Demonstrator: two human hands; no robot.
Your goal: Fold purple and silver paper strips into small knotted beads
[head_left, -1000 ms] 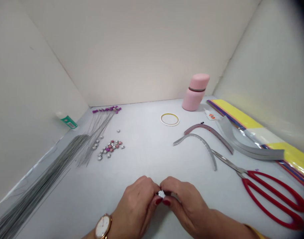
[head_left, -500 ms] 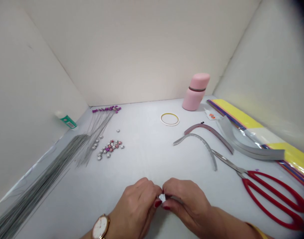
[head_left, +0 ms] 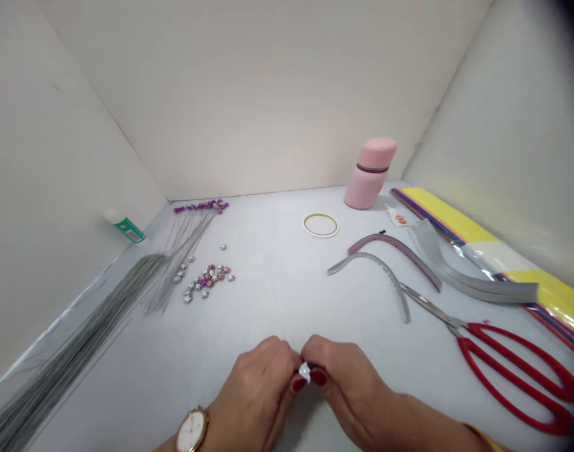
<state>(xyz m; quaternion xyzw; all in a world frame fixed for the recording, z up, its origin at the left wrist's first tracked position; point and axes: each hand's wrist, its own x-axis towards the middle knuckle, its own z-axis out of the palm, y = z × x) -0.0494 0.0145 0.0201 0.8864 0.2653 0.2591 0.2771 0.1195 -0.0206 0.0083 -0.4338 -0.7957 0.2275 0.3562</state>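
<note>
At the surface's (head_left: pixel 277 276) six o'clock side I see the left hand (head_left: pixel 263 386) and right hand (head_left: pixel 350 389) pinching a small silvery piece (head_left: pixel 305 371) between them, little stars (head_left: pixel 202 282) lying toward their ten o'clock, red-handled scissors (head_left: pixel 456 324) toward three.

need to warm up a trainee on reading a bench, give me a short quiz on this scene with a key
1. True or false: the bottle stands farther back than the scissors.
2. Choose one. The bottle's colour is: a) green; b) pink; c) yellow.
3. Fill in: the small silvery piece is held between the left hand and the ____.

Key: 1. True. 2. b. 3. right hand.
</note>
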